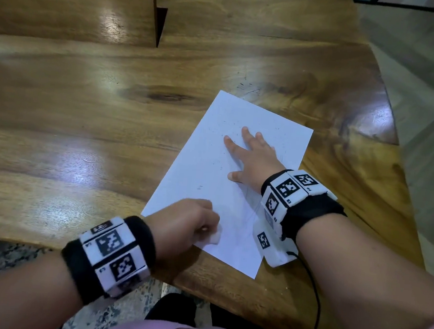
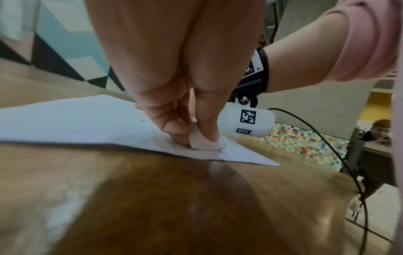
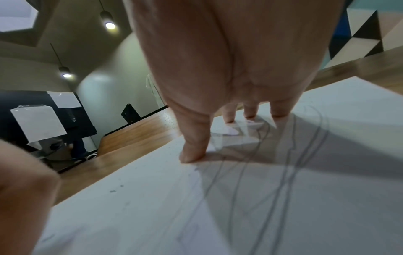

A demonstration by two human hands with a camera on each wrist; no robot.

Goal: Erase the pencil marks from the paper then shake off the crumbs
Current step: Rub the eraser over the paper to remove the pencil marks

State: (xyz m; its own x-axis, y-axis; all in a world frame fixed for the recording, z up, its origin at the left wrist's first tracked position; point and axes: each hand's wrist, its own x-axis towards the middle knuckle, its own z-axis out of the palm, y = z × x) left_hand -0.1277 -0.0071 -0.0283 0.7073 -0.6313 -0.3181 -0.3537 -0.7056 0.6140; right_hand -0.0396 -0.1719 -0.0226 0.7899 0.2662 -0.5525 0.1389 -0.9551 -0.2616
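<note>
A white sheet of paper (image 1: 210, 169) lies slanted on the wooden table (image 1: 82, 126). Faint pencil lines (image 3: 281, 198) run across its near half, and dark eraser crumbs (image 1: 229, 128) dot its far half. My left hand (image 1: 192, 221) pinches a white eraser (image 1: 215, 236) between thumb and fingers and presses it onto the paper's near left edge. The left wrist view shows the eraser (image 2: 206, 142) squashed against the paper (image 2: 76, 120). My right hand (image 1: 248, 155) lies flat on the paper with straight, spread fingers (image 3: 193, 146), holding the sheet down.
The table's curved right edge (image 1: 405, 159) drops to a grey floor. A black cable (image 1: 314, 298) hangs from my right wrist camera over the near edge. A notch (image 1: 158, 25) cuts into the table top at the back. A person (image 2: 379, 131) sits far off.
</note>
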